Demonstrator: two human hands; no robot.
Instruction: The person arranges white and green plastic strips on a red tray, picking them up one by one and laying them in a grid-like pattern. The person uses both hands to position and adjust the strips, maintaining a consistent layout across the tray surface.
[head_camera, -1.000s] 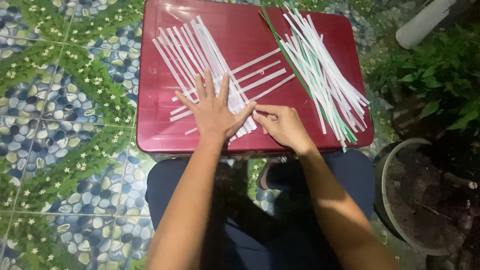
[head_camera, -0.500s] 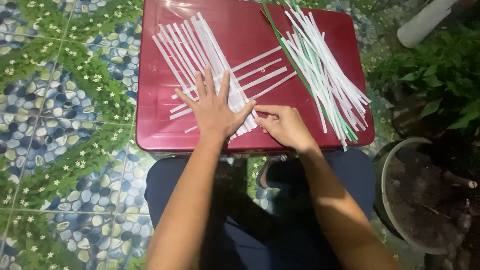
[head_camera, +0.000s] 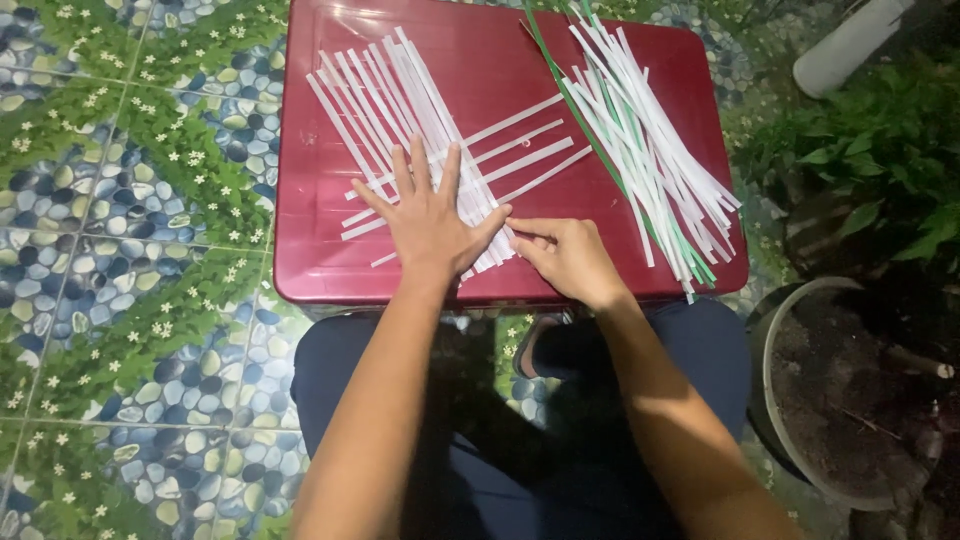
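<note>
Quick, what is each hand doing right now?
Left hand: open, pressed flat on the white strips on the red lid.
Right hand: fingers curled, pinching a strip end beside the left thumb.

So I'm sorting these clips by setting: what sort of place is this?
Probably a home patio or garden corner: pebble-and-flower patterned floor tiles, a soil-filled plant pot and leafy plants beside the red plastic lid.

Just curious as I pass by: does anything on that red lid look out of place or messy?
Mostly tidy. The loose pile of strips on the right juts past the red lid's near-right edge, with green strips mixed among the white.
</note>
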